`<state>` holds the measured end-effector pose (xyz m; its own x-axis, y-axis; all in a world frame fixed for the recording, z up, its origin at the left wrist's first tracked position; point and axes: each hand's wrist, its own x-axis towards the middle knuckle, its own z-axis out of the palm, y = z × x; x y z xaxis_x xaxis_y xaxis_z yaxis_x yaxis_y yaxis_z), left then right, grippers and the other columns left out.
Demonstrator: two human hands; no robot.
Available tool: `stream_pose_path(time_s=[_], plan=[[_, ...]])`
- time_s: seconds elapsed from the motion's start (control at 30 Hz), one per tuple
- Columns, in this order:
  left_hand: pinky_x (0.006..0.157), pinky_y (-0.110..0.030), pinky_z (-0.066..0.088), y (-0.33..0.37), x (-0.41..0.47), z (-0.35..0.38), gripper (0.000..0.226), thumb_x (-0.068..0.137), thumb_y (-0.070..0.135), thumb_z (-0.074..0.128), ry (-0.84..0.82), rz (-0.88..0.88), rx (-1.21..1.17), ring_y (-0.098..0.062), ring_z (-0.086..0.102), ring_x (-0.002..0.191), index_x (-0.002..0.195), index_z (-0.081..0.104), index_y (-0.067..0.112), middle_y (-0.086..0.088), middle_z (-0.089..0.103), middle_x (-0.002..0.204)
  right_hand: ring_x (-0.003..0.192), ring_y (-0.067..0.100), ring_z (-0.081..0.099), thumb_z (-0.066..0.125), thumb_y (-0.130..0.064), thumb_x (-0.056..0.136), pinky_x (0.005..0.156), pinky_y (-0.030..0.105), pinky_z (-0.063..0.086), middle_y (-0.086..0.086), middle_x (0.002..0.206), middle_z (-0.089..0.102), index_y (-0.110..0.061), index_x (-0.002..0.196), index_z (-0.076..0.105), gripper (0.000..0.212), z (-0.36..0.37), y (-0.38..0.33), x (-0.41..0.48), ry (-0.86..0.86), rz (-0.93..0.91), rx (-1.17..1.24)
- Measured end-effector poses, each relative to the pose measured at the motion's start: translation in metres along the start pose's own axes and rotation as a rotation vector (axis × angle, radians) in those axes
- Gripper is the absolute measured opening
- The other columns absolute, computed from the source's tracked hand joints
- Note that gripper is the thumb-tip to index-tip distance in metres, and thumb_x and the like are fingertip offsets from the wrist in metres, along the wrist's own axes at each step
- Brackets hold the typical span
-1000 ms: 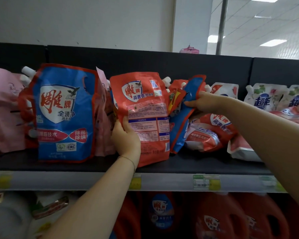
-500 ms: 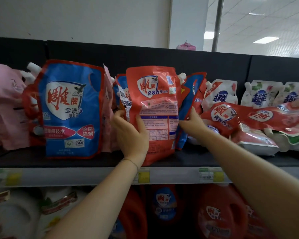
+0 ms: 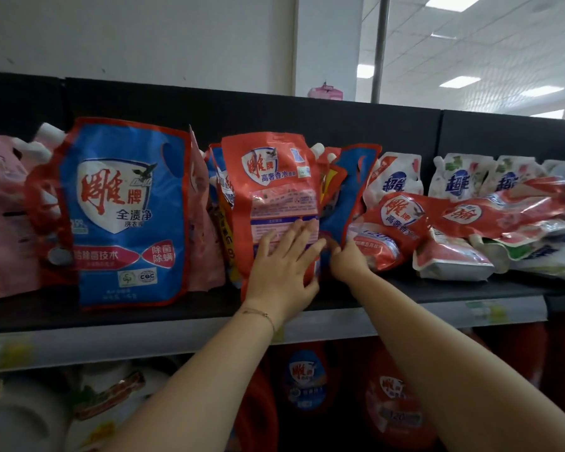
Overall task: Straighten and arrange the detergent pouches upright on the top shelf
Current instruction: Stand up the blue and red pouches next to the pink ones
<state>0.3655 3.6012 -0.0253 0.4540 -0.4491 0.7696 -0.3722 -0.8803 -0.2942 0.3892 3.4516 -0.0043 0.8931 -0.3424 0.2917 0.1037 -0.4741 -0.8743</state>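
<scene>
Blurrily, the right hand (image 3: 347,264) meets the blue pouch (image 3: 349,190), grip unreadable; left hand (image 3: 282,267) lies flat, fingers spread, on red pouch (image 3: 268,194).

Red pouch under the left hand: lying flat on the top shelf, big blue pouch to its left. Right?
No: the head view shows the red pouch under the left hand standing upright on the top shelf, not lying flat. The big blue pouch is to its left.
</scene>
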Motion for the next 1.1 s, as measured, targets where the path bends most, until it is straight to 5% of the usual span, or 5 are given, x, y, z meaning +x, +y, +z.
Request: stream_pose_path(time_s=[0.23, 0.6, 0.83, 0.97, 1.1], plan=[[0.111, -0.044, 0.008, 0.0, -0.001, 0.006, 0.063, 0.08, 0.048, 0.045, 0.032, -0.048, -0.052, -0.018, 0.026, 0.143, 0.141, 0.041, 0.031, 0.002, 0.025, 0.156, 0.119, 0.031, 0.051, 0.04, -0.032, 0.102, 0.096, 0.039, 0.044, 0.014, 0.134, 0.052, -0.01, 0.136, 0.043, 0.041, -0.028, 0.008, 0.007, -0.067, 0.129, -0.044], [0.112, -0.047, 0.009, 0.004, -0.002, 0.007, 0.061, 0.084, 0.043, 0.036, 0.032, -0.008, 0.002, -0.02, 0.021, 0.145, 0.143, 0.04, 0.028, 0.0, 0.022, 0.157, 0.098, 0.017, 0.057, 0.041, -0.024, 0.102, 0.08, 0.027, 0.041, 0.008, 0.114, 0.063, -0.011, 0.124, 0.053, 0.028, -0.016, 0.02, -0.016, 0.08, -0.211, -0.105], [0.11, -0.047, 0.013, 0.005, -0.004, 0.006, 0.061, 0.082, 0.042, 0.037, 0.085, 0.008, -0.007, -0.021, 0.031, 0.141, 0.14, 0.045, 0.026, -0.001, 0.031, 0.154, 0.098, 0.03, 0.061, 0.037, -0.022, 0.103, 0.08, 0.035, 0.046, 0.011, 0.111, 0.065, -0.012, 0.133, 0.049, 0.034, -0.021, 0.025, -0.021, 0.34, -0.404, -0.194], [0.108, -0.047, 0.013, 0.007, -0.003, 0.003, 0.061, 0.082, 0.044, 0.038, 0.046, -0.017, 0.044, -0.022, 0.034, 0.14, 0.139, 0.047, 0.026, -0.002, 0.034, 0.153, 0.117, 0.025, 0.054, 0.039, -0.032, 0.101, 0.098, 0.043, 0.046, 0.006, 0.13, 0.059, -0.019, 0.139, 0.044, 0.041, -0.019, 0.032, -0.016, 0.229, -0.455, -0.167], [0.107, -0.05, 0.015, 0.018, -0.001, -0.001, 0.059, 0.081, 0.042, 0.037, -0.015, -0.094, 0.066, -0.024, 0.035, 0.139, 0.136, 0.051, 0.025, -0.003, 0.036, 0.152, 0.134, 0.033, 0.035, 0.037, -0.054, 0.093, 0.108, 0.055, 0.029, 0.002, 0.153, 0.033, -0.028, 0.147, 0.022, 0.063, -0.021, 0.028, -0.009, 0.062, -0.34, -0.175]])
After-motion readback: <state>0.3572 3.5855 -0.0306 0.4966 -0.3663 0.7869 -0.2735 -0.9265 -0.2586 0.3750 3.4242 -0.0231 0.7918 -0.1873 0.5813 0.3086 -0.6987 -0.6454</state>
